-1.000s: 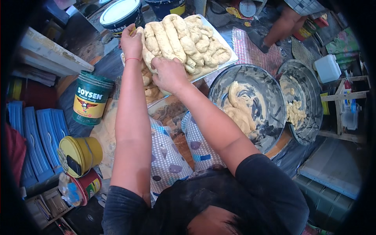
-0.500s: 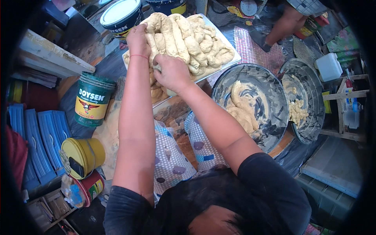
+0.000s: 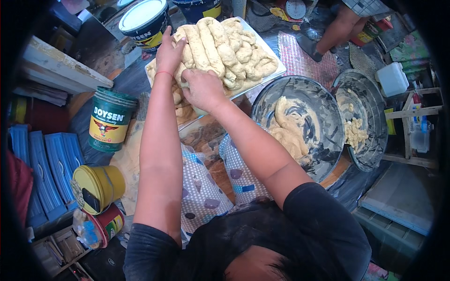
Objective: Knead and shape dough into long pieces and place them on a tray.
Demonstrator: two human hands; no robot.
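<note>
A large pile of pale yellow dough [image 3: 241, 51], some of it in thick rolls, lies heaped on a white tray [image 3: 277, 74] in front of me. My left hand [image 3: 169, 55] rests against the left side of the rolls, thumb and fingers apart. Beside it, at the near side of the pile, my right hand [image 3: 204, 88] has its fingers curled closed. A small bit of something pale green shows at its thumb side. The fingers hide most of it, so its kind cannot be made out.
Right of the tray stands a wide black basin [image 3: 323, 161] with soft dough. A second black basin [image 3: 375, 140] holds dough pieces. Green pail [image 3: 110, 119] and yellow bucket [image 3: 112, 180] are at left. A lidded tub [image 3: 145, 23] stands behind. Another person's leg [image 3: 335, 40] is at far right.
My left hand has slid down along the rolls and its fingers have spread from their earlier curl. The right hand has shifted slightly left and stays closed.
</note>
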